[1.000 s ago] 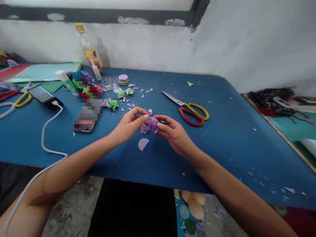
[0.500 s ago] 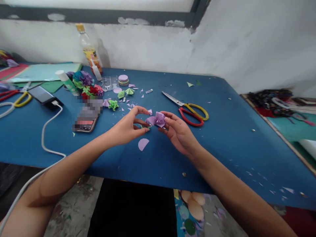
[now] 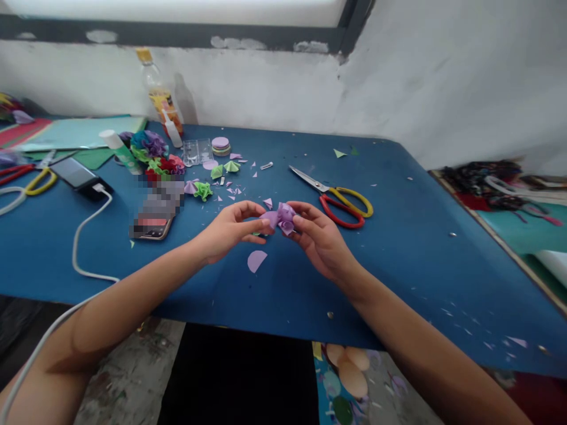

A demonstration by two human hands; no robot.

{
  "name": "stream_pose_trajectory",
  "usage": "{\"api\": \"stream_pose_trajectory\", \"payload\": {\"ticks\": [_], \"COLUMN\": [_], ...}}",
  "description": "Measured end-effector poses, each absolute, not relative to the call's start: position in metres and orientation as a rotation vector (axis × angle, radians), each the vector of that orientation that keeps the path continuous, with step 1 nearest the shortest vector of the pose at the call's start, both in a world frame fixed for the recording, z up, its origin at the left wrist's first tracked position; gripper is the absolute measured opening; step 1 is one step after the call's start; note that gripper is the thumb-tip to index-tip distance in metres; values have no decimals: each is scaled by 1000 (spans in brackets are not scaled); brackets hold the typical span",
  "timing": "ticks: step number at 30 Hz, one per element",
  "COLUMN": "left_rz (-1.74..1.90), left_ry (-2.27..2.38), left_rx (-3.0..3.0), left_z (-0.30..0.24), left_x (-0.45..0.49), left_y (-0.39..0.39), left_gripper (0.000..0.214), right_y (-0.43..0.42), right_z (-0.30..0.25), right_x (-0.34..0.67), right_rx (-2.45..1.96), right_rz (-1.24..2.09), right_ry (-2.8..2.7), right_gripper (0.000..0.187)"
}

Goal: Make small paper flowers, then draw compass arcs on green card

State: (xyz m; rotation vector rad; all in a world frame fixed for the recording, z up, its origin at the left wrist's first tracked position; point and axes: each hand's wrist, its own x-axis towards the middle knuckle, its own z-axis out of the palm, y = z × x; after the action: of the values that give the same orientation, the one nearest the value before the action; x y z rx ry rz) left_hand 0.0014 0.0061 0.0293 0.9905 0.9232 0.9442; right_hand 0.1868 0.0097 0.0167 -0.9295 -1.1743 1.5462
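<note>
Both my hands meet over the middle of the blue table (image 3: 420, 254). Between them is a small crumpled purple paper flower (image 3: 280, 217). My right hand (image 3: 319, 239) pinches its right side with thumb and fingers. The fingertips of my left hand (image 3: 230, 229) press against its left side, fingers drawn together. A purple paper half-circle (image 3: 256, 260) lies flat on the table just below my hands.
Red and yellow scissors (image 3: 339, 200) lie just right of my hands. A phone (image 3: 153, 221), a charger cable (image 3: 84, 236), several finished paper flowers (image 3: 155, 150), a glue stick (image 3: 116, 147), a bottle (image 3: 159, 94) and paper scraps sit to the left. The table's front edge is close below my forearms.
The purple flower has shifted slightly right and up in my right hand. My left hand let go of it half a second ago, then closed back against it.
</note>
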Motion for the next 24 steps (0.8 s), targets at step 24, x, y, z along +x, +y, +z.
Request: {"api": "stream_pose_trajectory", "payload": {"ticks": [24], "left_rz": [1295], "left_ry": [982], "left_rx": [1231], "left_z": [24], "left_x": [9], "left_y": [2], "left_gripper": [23], "right_y": [9], "right_z": [11], "right_x": [186], "right_rx": [-793], "right_rz": [1455], "right_ry": [-1321], "right_gripper": [31]}}
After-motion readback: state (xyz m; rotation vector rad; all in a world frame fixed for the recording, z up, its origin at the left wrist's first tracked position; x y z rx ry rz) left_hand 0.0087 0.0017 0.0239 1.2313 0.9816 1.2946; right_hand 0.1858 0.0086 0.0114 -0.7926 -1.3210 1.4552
